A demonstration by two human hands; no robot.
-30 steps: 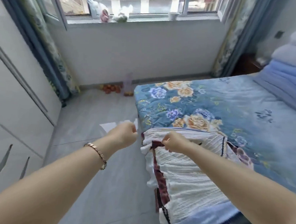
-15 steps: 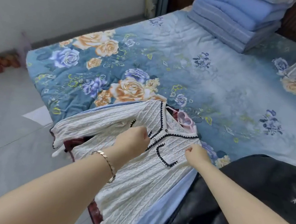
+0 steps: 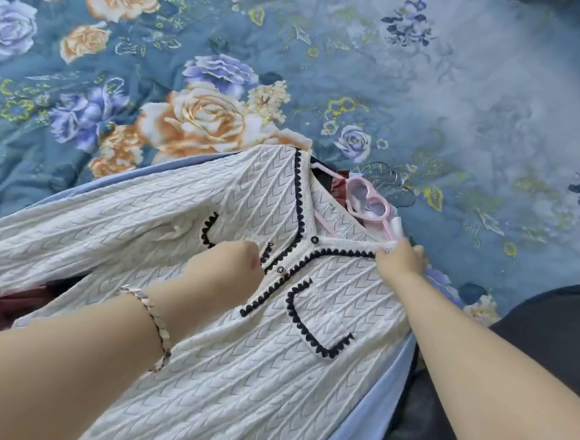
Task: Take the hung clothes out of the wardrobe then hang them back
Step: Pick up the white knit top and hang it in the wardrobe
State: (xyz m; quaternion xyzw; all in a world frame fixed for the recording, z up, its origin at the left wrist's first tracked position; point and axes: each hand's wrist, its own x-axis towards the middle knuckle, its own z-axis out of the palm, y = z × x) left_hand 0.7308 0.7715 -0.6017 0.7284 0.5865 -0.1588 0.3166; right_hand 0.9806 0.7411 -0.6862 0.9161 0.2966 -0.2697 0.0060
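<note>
A white cable-knit cardigan [image 3: 225,339] with black scalloped trim lies on top of a pile of clothes on the bed. A pink hanger [image 3: 369,199] with a heart-shaped top sticks out of its neck. My left hand [image 3: 225,267] is closed on the cardigan's front by the buttons. My right hand [image 3: 401,258] pinches the collar edge at the right shoulder, just below the hanger. A light blue garment [image 3: 386,395] and a dark red one [image 3: 11,303] show underneath the cardigan.
The pile rests on a blue floral quilt [image 3: 428,92] that fills the upper view. Thin wire hanger hooks [image 3: 392,179] lie beside the pink hanger. A black garment [image 3: 548,341] sits at the right edge, next to my right arm.
The view swung from the window and floor down onto the bed. Both hands shifted from the pile's edge onto the cardigan's front and collar. My right hand moved up towards the hanger.
</note>
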